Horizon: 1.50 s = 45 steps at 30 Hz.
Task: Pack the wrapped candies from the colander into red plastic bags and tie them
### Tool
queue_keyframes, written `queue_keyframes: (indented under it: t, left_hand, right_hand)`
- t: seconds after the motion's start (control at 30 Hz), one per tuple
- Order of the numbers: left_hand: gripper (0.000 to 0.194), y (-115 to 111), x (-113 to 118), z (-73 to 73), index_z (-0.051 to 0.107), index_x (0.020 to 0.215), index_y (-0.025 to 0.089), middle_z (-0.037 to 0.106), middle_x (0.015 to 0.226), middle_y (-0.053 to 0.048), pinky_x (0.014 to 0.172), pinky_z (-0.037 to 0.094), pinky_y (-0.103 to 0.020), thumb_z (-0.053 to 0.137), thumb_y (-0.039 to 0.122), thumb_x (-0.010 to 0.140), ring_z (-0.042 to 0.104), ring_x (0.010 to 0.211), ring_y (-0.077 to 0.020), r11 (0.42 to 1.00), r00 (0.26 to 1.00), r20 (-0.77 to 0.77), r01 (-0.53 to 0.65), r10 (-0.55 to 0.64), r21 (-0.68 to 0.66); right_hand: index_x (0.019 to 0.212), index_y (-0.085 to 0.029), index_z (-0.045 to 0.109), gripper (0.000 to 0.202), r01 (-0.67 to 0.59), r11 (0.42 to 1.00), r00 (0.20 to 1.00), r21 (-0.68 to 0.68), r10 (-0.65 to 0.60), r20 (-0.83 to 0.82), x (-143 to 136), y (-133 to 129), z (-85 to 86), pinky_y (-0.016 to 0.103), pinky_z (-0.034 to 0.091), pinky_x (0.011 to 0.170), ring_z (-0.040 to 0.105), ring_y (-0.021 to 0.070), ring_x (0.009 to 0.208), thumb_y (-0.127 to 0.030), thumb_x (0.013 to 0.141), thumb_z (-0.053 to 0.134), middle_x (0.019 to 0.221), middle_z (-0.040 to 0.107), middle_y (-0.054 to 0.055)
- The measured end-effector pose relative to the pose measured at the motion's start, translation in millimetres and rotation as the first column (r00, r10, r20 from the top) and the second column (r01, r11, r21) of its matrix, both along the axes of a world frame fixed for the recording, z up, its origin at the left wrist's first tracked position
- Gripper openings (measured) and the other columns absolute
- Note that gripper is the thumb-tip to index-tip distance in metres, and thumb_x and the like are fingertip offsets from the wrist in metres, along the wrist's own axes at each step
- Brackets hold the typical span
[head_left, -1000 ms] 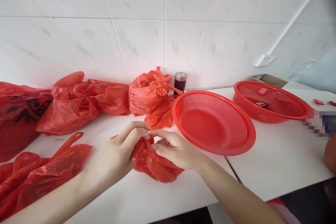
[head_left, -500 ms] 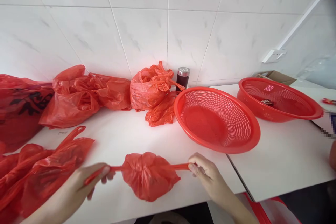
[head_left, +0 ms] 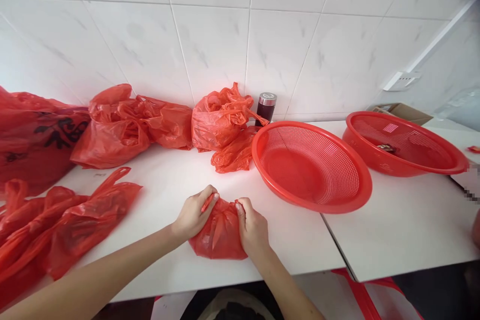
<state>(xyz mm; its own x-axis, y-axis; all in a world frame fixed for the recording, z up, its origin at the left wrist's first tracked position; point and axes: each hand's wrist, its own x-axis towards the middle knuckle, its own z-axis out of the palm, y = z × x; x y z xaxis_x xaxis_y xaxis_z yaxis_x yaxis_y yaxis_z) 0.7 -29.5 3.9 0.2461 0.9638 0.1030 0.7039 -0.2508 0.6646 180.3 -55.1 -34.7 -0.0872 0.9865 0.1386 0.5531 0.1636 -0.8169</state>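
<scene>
A small, full red plastic bag [head_left: 219, 237] rests on the white table [head_left: 296, 245] near its front edge, gathered at the top. My left hand [head_left: 195, 211] is closed on the bag's upper left, with a bit of red plastic showing between thumb and fingers. On the other side, my right hand [head_left: 252, 222] grips the upper right of the same bag, thumb on top. The two hands are a short way apart, with the creased top of the bag between them.
An empty red colander [head_left: 311, 167] stands right of the bag, and a second colander [head_left: 405, 145] holds a small item. Several red bags [head_left: 168, 122] and a dark tumbler [head_left: 266, 107] line the wall. More red plastic [head_left: 90, 215] lies left.
Both hands have come inward from the stretched-out handles to the bag's top. The bag sits slightly higher in view and is more upright. The view has shifted a little.
</scene>
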Motion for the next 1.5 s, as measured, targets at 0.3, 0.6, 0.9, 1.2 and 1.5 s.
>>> queue_keyframes:
  t: [0.3, 0.6, 0.9, 1.2, 1.5]
  left_hand:
    - [0.028, 35.1, -12.6, -23.1, 0.047, 0.081, 0.025, 0.064, 0.068, 0.002, 0.059, 0.041, -0.026, 0.029, 0.038, 0.097, 0.058, 0.058, -0.0169, 0.993, 0.964, -0.253, -0.103, 0.085, -0.056]
    - [0.015, 51.7, -5.6, -38.4, 0.057, 0.088, 0.024, 0.068, 0.089, -0.003, 0.058, 0.034, -0.026, 0.042, 0.025, 0.092, 0.060, 0.076, -0.0197, 0.998, 0.848, -0.526, -0.061, 0.064, 0.023]
    - [0.022, 49.3, -3.3, -47.0, 0.060, 0.096, 0.022, 0.069, 0.094, -0.007, 0.064, 0.039, -0.028, 0.038, 0.025, 0.094, 0.061, 0.088, -0.0222, 0.981, 0.808, -0.556, -0.156, 0.192, 0.112]
    - [0.026, 53.6, -12.7, -45.1, 0.057, 0.102, 0.027, 0.071, 0.098, -0.004, 0.065, 0.040, -0.029, 0.033, 0.031, 0.095, 0.065, 0.082, -0.0221, 0.936, 0.846, -0.414, -0.348, 0.335, 0.047]
    - [0.029, 56.4, -34.8, -6.0, 0.066, 0.096, 0.020, 0.071, 0.081, -0.003, 0.065, 0.050, -0.029, 0.043, 0.036, 0.089, 0.067, 0.072, -0.0194, 0.966, 0.941, -0.248, -0.252, 0.229, -0.066]
  right_hand:
    - [0.097, -0.023, 0.055, 0.036, 0.113, 0.994, 0.983, 0.003, -0.112, 0.148, 42.9, 15.6, -24.5, 0.025, 0.033, 0.054, 0.059, 0.0161, 0.056, -0.042, 0.101, 0.024, 0.073, 0.069, 0.000]
    - [0.092, -0.021, 0.056, 0.038, 0.134, 0.991, 0.881, 0.029, -0.133, 0.454, 36.7, 20.1, -30.8, 0.026, 0.019, 0.047, 0.051, 0.0170, 0.047, -0.037, 0.099, 0.023, 0.055, 0.058, 0.000]
    - [0.087, -0.024, 0.044, 0.030, 0.172, 0.984, 0.981, -0.037, -0.175, -0.083, 43.5, -14.6, -24.0, 0.027, 0.039, 0.053, 0.053, 0.0178, 0.053, -0.044, 0.099, 0.026, 0.060, 0.053, -0.002]
    - [0.090, -0.022, 0.051, 0.031, 0.266, 0.957, 0.875, -0.113, -0.289, -0.389, 60.1, -45.2, -35.8, 0.034, 0.052, 0.069, 0.066, 0.0215, 0.071, -0.049, 0.096, 0.037, 0.082, 0.068, 0.008]
    - [0.088, -0.023, 0.047, 0.031, 0.215, 0.957, 0.816, -0.193, -0.284, -0.504, 67.3, -40.0, -35.7, 0.032, 0.047, 0.069, 0.061, 0.0192, 0.070, -0.049, 0.097, 0.035, 0.074, 0.063, 0.003]
